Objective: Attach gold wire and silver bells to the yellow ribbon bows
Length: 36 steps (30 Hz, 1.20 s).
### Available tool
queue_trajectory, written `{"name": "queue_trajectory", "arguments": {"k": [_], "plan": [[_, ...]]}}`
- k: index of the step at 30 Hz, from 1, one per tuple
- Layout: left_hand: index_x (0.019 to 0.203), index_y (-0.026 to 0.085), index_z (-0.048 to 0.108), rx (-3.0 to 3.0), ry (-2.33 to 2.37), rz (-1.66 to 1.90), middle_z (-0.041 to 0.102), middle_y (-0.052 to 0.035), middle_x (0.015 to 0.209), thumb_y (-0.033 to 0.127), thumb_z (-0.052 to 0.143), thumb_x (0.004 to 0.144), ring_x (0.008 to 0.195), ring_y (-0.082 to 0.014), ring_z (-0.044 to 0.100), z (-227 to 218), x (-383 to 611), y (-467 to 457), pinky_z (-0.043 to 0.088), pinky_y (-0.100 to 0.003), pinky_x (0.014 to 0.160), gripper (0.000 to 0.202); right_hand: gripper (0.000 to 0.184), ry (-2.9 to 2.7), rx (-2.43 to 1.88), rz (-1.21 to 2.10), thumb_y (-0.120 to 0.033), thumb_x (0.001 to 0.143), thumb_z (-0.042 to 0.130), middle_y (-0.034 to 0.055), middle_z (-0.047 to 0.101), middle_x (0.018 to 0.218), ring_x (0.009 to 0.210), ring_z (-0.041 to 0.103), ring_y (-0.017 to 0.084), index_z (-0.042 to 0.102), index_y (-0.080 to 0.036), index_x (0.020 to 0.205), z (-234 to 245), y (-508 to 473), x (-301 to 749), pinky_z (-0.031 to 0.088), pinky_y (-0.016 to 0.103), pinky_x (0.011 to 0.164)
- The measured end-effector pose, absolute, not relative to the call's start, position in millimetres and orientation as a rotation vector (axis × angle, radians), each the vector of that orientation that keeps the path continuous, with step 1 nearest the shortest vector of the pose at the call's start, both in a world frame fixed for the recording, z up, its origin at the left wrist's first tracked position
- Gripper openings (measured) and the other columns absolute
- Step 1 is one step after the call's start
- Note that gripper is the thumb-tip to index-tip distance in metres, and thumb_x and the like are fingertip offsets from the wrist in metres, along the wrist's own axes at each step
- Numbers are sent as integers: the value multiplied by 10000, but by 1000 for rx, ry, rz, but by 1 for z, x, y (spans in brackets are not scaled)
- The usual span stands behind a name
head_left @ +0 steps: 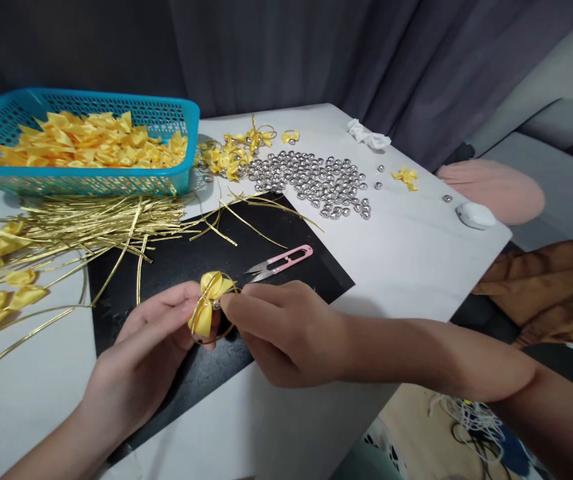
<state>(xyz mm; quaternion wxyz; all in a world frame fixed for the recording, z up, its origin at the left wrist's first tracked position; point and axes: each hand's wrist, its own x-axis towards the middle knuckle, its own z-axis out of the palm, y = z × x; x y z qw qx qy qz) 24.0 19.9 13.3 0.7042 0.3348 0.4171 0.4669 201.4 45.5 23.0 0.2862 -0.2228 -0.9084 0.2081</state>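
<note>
White table (406, 267): blue basket (193, 137) at far left; tangled bows (229, 159) just beside it; silver beads (311, 177) spread right of those; white cloth (367, 135) near the back edge; lone bow (406, 178) and white gadget (475, 215) toward the right; gold ties (81, 223) partly overlapping a black mat (176, 263); pink snips (291, 260) on the mat.

Single head-worn cam, looks fwd & down from above counter's (391, 267) near edge, fairly close; far edge + curtain (276, 53) up top.
</note>
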Motion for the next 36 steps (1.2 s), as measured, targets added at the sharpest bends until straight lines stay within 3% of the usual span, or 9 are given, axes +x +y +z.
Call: {"name": "queue_trajectory", "arguments": {"k": [23, 27, 36], "plan": [[579, 212, 684, 819, 1002, 1027, 566, -8, 546, 340, 671, 700, 535, -131, 497, 17, 25, 19, 435, -208, 509, 177, 247, -2508, -595, 490, -55, 829, 301, -6, 452, 706, 584, 389, 93, 478, -158, 968, 25, 44, 200, 229, 203, 457], [594, 223, 697, 809, 961, 1057, 587, -8, 592, 348, 664, 722, 578, -127, 512, 17, 26, 18, 444, -190, 536, 182, 232, -2462, -597, 471, -50, 820, 311, -11, 450, 688, 559, 374, 94, 491, -156, 921, 25, 44, 200, 234, 209, 446], [582, 187, 693, 750, 963, 962, 565, 11, 556, 350, 748, 629, 503, -89, 478, 18, 28, 21, 442, -156, 478, 178, 221, -2356, -577, 429, -33, 799, 350, -19, 491, 685, 550, 396, 84, 507, -146, 906, 19, 41, 197, 288, 187, 472]]}}
